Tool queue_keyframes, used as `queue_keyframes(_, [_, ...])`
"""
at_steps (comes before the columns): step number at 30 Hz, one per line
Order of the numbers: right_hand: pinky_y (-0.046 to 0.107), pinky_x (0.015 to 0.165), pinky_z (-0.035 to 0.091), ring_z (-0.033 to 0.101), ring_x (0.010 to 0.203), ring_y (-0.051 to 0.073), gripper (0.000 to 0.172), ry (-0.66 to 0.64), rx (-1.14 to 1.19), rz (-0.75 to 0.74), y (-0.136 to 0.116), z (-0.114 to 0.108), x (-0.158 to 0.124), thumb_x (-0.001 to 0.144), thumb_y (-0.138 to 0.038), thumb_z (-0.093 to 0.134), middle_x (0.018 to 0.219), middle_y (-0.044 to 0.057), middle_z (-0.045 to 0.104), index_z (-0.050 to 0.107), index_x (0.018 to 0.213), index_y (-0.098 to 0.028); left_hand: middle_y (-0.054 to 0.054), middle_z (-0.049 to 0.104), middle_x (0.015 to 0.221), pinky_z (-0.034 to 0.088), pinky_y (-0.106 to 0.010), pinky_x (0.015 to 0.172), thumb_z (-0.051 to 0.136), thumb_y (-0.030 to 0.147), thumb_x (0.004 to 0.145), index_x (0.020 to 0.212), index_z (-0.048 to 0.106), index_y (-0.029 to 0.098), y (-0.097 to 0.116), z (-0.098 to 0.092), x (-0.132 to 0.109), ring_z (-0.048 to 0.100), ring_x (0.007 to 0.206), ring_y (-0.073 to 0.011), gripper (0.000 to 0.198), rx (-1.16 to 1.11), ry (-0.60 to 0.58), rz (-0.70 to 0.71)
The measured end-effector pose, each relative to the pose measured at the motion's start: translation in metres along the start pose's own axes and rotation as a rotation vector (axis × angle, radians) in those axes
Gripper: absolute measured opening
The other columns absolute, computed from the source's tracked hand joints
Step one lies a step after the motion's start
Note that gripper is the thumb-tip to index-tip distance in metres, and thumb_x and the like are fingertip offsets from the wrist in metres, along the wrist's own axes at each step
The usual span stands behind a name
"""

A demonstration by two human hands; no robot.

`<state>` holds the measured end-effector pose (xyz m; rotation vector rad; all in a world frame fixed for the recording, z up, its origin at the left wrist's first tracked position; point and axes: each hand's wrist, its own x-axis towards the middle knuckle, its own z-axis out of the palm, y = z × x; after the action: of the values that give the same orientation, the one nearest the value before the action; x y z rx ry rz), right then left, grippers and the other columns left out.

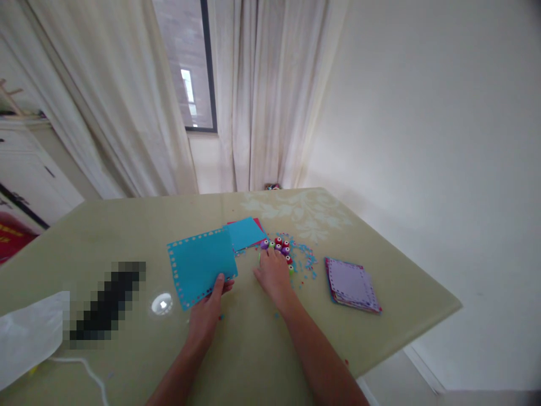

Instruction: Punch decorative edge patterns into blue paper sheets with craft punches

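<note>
Left hand (207,313): thumb and fingers pinched shut on the near edge of one blue sheet (202,266), left of the punches
Right hand (274,273): fingertips at the punches (279,247); whether it grips any cannot be told
Punches: about eight, clustered
Lilac stack (353,285): one, right of the punches
Second blue sheet (247,232): one, just behind-left

Which punch (279,247) the right hand (274,276) touches is too small to tell (the dark object (105,304) is pixelated).
</note>
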<state>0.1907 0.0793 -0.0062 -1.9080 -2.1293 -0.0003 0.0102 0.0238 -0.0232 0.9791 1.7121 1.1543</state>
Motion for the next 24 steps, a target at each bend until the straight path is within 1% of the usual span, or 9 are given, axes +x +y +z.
queue_keyframes(3, [0.049, 0.098, 0.051, 0.062, 0.114, 0.036, 0.027, -0.024, 0.016, 0.007, 0.007, 0.007, -0.007, 0.088, -0.021, 0.073, 0.120, 0.018, 0.068, 0.068, 0.114, -0.019, -0.013, 0.084, 0.098, 0.055, -0.053, 0.102, 0.061, 0.073, 0.077, 0.091, 0.082, 0.022, -0.004, -0.003, -0.005, 0.076, 0.108, -0.0368, 0.057, -0.023, -0.027, -0.077])
queue_keyframes(5, [0.049, 0.098, 0.051, 0.062, 0.112, 0.036, 0.024, -0.004, 0.039, 0.023, 0.011, 0.008, -0.011, 0.088, -0.019, 0.072, 0.120, 0.017, 0.067, 0.068, 0.112, -0.020, -0.014, 0.084, 0.099, 0.056, -0.052, 0.100, 0.064, 0.074, 0.074, 0.092, 0.082, 0.021, -0.004, -0.005, -0.007, 0.076, 0.108, -0.0373, 0.059, -0.046, -0.040, -0.104])
queue_keyframes(8, [0.046, 0.094, 0.053, 0.063, 0.109, 0.034, 0.019, 0.024, 0.078, 0.037, 0.016, 0.005, -0.012, 0.090, -0.016, 0.068, 0.119, 0.016, 0.065, 0.070, 0.107, -0.022, -0.013, 0.084, 0.100, 0.058, -0.051, 0.097, 0.066, 0.075, 0.071, 0.091, 0.082, 0.021, 0.002, -0.008, -0.010, 0.076, 0.106, -0.0374, 0.060, -0.043, -0.021, -0.137])
queue_keyframes(10, [0.045, 0.094, 0.053, 0.063, 0.109, 0.033, 0.019, 0.011, 0.087, 0.018, 0.018, 0.003, -0.012, 0.091, -0.012, 0.065, 0.119, 0.015, 0.066, 0.071, 0.105, -0.023, -0.012, 0.084, 0.096, 0.057, -0.051, 0.099, 0.067, 0.074, 0.069, 0.089, 0.082, 0.021, 0.008, -0.011, -0.011, 0.077, 0.105, -0.0368, 0.059, -0.030, -0.005, -0.128])
queue_keyframes(14, [0.047, 0.098, 0.050, 0.062, 0.113, 0.034, 0.023, -0.058, 0.022, -0.035, 0.015, -0.001, -0.013, 0.090, -0.012, 0.068, 0.115, 0.013, 0.071, 0.070, 0.111, -0.022, -0.011, 0.084, 0.087, 0.056, -0.050, 0.103, 0.067, 0.075, 0.066, 0.083, 0.081, 0.022, 0.016, -0.014, -0.015, 0.078, 0.099, -0.0364, 0.057, 0.017, 0.018, -0.087])
queue_keyframes(18, [0.048, 0.100, 0.049, 0.061, 0.112, 0.034, 0.023, -0.072, 0.013, -0.027, 0.009, -0.002, -0.017, 0.089, -0.014, 0.071, 0.113, 0.013, 0.071, 0.069, 0.111, -0.019, -0.010, 0.084, 0.088, 0.058, -0.048, 0.097, 0.068, 0.076, 0.069, 0.083, 0.080, 0.023, 0.013, -0.015, -0.018, 0.078, 0.099, -0.0362, 0.056, 0.028, 0.024, -0.074])
queue_keyframes(21, [0.047, 0.101, 0.051, 0.062, 0.111, 0.032, 0.026, -0.023, 0.147, -0.020, 0.006, -0.004, -0.019, 0.088, -0.010, 0.067, 0.113, 0.013, 0.069, 0.069, 0.113, -0.018, -0.010, 0.084, 0.093, 0.059, -0.048, 0.093, 0.066, 0.077, 0.072, 0.087, 0.081, 0.023, 0.010, -0.014, -0.020, 0.078, 0.100, -0.0362, 0.058, 0.037, -0.008, -0.071])
queue_keyframes(22, [0.045, 0.099, 0.054, 0.063, 0.109, 0.030, 0.028, -0.005, 0.246, -0.016, 0.005, -0.004, -0.020, 0.087, -0.009, 0.066, 0.113, 0.012, 0.068, 0.070, 0.113, -0.018, -0.010, 0.084, 0.095, 0.060, -0.047, 0.091, 0.064, 0.078, 0.073, 0.088, 0.081, 0.023, 0.011, -0.014, -0.021, 0.078, 0.099, -0.0361, 0.060, 0.037, -0.024, -0.064])
queue_keyframes(24, [0.038, 0.089, 0.059, 0.067, 0.098, 0.024, 0.029, 0.010, 0.507, 0.003, 0.003, -0.005, -0.022, 0.085, -0.009, 0.066, 0.110, 0.010, 0.065, 0.071, 0.111, -0.019, -0.011, 0.084, 0.096, 0.061, -0.045, 0.086, 0.060, 0.080, 0.075, 0.089, 0.081, 0.023, 0.013, -0.014, -0.023, 0.078, 0.099, -0.0358, 0.062, 0.045, -0.049, -0.047])
